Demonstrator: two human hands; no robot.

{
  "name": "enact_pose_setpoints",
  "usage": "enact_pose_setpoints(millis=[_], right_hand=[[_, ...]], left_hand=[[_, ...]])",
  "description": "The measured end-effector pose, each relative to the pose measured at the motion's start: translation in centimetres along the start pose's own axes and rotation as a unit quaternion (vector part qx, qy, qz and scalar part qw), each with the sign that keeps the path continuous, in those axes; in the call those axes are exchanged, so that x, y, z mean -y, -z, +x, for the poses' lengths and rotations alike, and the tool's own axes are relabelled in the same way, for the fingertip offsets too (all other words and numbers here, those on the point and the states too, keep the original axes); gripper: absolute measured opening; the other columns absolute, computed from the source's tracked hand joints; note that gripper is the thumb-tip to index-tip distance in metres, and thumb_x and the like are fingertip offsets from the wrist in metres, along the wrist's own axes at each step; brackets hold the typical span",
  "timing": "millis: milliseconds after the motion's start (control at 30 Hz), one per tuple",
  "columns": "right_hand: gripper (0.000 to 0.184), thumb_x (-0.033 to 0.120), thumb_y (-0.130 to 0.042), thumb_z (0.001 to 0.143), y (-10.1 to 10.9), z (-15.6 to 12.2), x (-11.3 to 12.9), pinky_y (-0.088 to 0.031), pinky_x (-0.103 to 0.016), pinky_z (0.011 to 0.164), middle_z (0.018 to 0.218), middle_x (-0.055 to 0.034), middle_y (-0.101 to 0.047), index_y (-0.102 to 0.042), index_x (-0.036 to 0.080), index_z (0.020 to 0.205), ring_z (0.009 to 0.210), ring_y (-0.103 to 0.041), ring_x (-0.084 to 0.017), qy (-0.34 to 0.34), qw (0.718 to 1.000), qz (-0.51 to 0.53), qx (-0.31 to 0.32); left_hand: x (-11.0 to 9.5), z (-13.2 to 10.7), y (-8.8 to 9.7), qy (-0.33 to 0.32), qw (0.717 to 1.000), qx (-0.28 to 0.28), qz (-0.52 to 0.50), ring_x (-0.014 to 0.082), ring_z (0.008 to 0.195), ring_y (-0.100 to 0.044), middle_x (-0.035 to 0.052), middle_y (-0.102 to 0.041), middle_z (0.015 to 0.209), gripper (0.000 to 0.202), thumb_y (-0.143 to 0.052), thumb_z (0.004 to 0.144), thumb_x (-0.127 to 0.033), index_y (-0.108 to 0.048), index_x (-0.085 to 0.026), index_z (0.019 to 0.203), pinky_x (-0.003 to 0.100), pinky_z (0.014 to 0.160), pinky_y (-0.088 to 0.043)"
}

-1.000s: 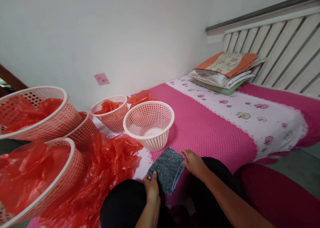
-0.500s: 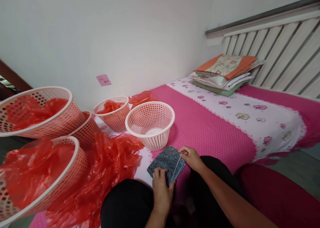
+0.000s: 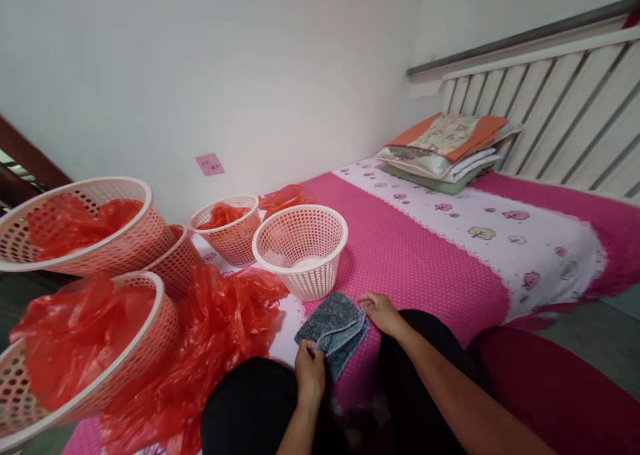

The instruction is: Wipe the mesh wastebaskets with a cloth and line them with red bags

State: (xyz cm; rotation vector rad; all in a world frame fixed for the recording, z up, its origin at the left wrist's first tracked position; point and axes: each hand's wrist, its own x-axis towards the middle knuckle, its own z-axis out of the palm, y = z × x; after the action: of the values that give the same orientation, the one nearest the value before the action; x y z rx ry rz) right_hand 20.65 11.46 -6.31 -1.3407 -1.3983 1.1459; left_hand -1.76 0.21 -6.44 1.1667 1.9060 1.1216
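A folded grey-blue cloth (image 3: 333,327) lies on the pink bedspread (image 3: 415,262) in front of my knees. My left hand (image 3: 310,374) pinches the cloth's near edge and lifts a layer of it. At the cloth's right corner, my right hand (image 3: 381,310) rests with its fingers bent, touching the fabric. Just beyond the cloth stands an empty pink plastic basket (image 3: 301,248).
Several more pink baskets (image 3: 227,227) lined with red plastic bags stand at the left, and a loose red bag (image 3: 220,322) lies beside the cloth. A stack of folded bedding (image 3: 445,148) sits by the slatted headboard (image 3: 560,108). A wall runs along the far side.
My left hand slid over the cloth and then drew back to its near edge, folding the cloth smaller. My right hand stayed at the right corner.
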Motion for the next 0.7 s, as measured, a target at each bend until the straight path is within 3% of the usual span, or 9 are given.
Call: enact_pose_setpoints(millis=[167, 267, 367, 500, 600, 700], right_hand=[[0.017, 0.032, -0.074, 0.069, -1.1, 0.2, 0.2, -0.053, -0.034, 0.071, 0.074, -0.0031, -0.077, -0.076, 0.021, 0.081, 0.074, -0.07, -0.023, -0.001, 0.999, -0.032, 0.035], [0.015, 0.025, -0.075, 0.064, -1.9, 0.5, 0.4, -0.049, -0.03, 0.064, 0.064, 0.0011, -0.07, -0.074, 0.021, 0.079, 0.064, -0.064, -0.019, 0.003, 0.998, -0.043, 0.055], [0.007, 0.017, -0.071, 0.063, -2.4, 0.8, 0.6, -0.048, -0.029, 0.069, 0.065, 0.001, -0.067, -0.066, 0.021, 0.067, 0.068, -0.062, -0.017, 0.021, 0.997, -0.058, 0.046], [0.008, 0.017, -0.069, 0.068, -2.4, 0.8, 0.6, -0.048, -0.031, 0.077, 0.075, -0.001, -0.068, -0.063, 0.021, 0.069, 0.077, -0.062, -0.018, 0.031, 0.997, -0.072, 0.028], [0.019, 0.018, -0.073, 0.068, -2.5, 0.7, 0.4, -0.047, -0.029, 0.07, 0.077, 0.0008, -0.068, -0.067, 0.02, 0.086, 0.071, -0.061, -0.017, 0.012, 0.997, -0.073, 0.036], [0.024, 0.014, -0.074, 0.064, -2.7, 0.7, 0.1, -0.043, -0.026, 0.06, 0.063, 0.0065, -0.06, -0.066, 0.02, 0.087, 0.058, -0.055, -0.014, -0.011, 0.995, -0.077, 0.056]], left_hand=[[-0.5, -1.3, 0.2, -0.055, 0.998, 0.033, 0.009, 0.0174, 0.07, -0.053, -0.0041, -0.054, 0.069, 0.016, -0.065, 0.073, -0.015, -0.052, -0.024, 0.076, 0.027, 0.071, -0.038], [-1.2, -2.2, 0.4, -0.135, 0.983, 0.057, 0.113, 0.021, 0.081, -0.057, 0.0014, -0.059, 0.08, 0.02, -0.055, 0.072, -0.005, -0.054, -0.023, 0.08, 0.03, 0.077, -0.038], [-1.6, -2.6, 0.4, -0.174, 0.955, 0.102, 0.215, 0.0246, 0.088, -0.058, 0.0063, -0.061, 0.085, 0.024, -0.049, 0.072, 0.0, -0.054, -0.022, 0.079, 0.033, 0.08, -0.038], [-1.7, -2.7, 0.4, -0.173, 0.936, 0.154, 0.264, 0.0261, 0.086, -0.06, 0.0076, -0.064, 0.084, 0.025, -0.053, 0.07, 0.001, -0.057, -0.022, 0.077, 0.034, 0.078, -0.037], [-1.4, -2.7, 0.5, -0.141, 0.945, 0.164, 0.243, 0.0247, 0.079, -0.06, 0.0055, -0.064, 0.078, 0.019, -0.063, 0.07, -0.004, -0.057, -0.023, 0.07, 0.033, 0.075, -0.036], [-0.9, -2.8, 0.4, -0.095, 0.964, 0.152, 0.195, 0.0227, 0.071, -0.058, 0.0043, -0.062, 0.072, 0.022, -0.072, 0.077, -0.02, -0.056, -0.023, 0.062, 0.032, 0.071, -0.035]])
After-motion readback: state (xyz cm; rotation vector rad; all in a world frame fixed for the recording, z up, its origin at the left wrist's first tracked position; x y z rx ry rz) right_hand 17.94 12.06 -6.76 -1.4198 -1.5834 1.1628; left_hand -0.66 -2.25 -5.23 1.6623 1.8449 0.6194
